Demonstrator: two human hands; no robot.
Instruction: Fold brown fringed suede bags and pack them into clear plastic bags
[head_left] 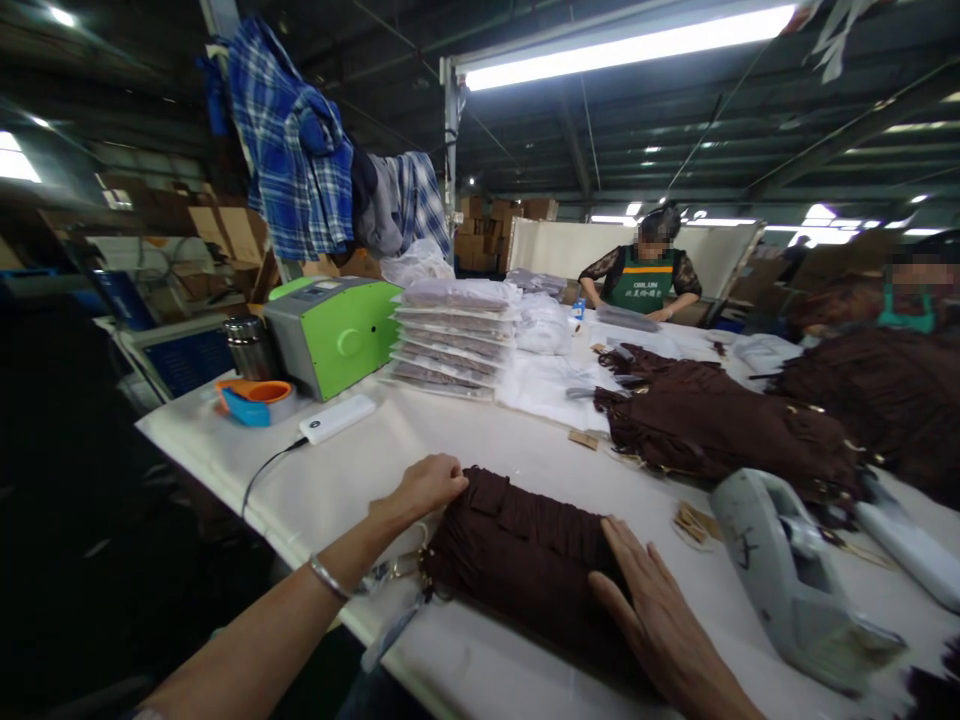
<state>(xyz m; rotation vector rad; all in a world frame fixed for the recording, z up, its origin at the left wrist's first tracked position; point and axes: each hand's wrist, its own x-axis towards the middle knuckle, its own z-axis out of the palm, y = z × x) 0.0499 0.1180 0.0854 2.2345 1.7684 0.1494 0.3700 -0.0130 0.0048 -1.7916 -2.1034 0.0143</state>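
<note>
A dark brown gathered fabric bag (pixel 525 560) lies on the white table (pixel 322 500) close in front of me, with metal rings and a strap at its left end. My left hand (pixel 435 482) is closed at the bag's upper left corner, its fingers pinching the fabric edge. My right hand (pixel 649 590) lies against the bag's right end with its fingers apart and the thumb on top. A clear plastic piece (pixel 391 630) hangs by the table's front edge, beside the rings.
Right of my right hand stands a grey tape dispenser (pixel 780 570). More brown bags (pixel 720 420) lie behind it. Bagged packs (pixel 450 345) are stacked beside a green machine (pixel 345 335). A power bank (pixel 337 418) lies at left. A person (pixel 645 280) works across the table.
</note>
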